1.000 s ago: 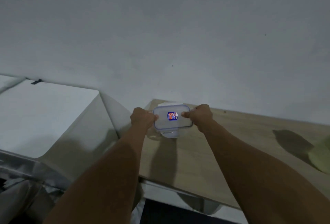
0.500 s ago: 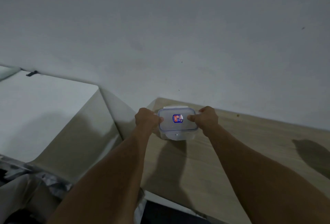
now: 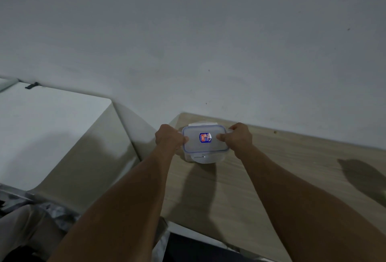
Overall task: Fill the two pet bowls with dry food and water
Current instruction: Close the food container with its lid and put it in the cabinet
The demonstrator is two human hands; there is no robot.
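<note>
A small clear plastic container [image 3: 203, 155] with a blue-rimmed lid and a blue sticker stands at the far left corner of the wooden table [image 3: 271, 178], close to the wall. My left hand [image 3: 169, 137] grips the lid's left side flap, thumb on top. At the right side flap, my right hand [image 3: 238, 137] does the same. Its contents cannot be made out. No pet bowls are in view.
A white appliance top [image 3: 46, 132] with a beige side stands left of the table, with a narrow gap between them. The grey wall [image 3: 208, 42] runs just behind the container. A dark shadow [image 3: 363, 178] lies on the table at the right.
The view has shifted slightly, so a greenish thing at the right edge has left the frame. Both hands stay on the container's side flaps; the container has barely moved.
</note>
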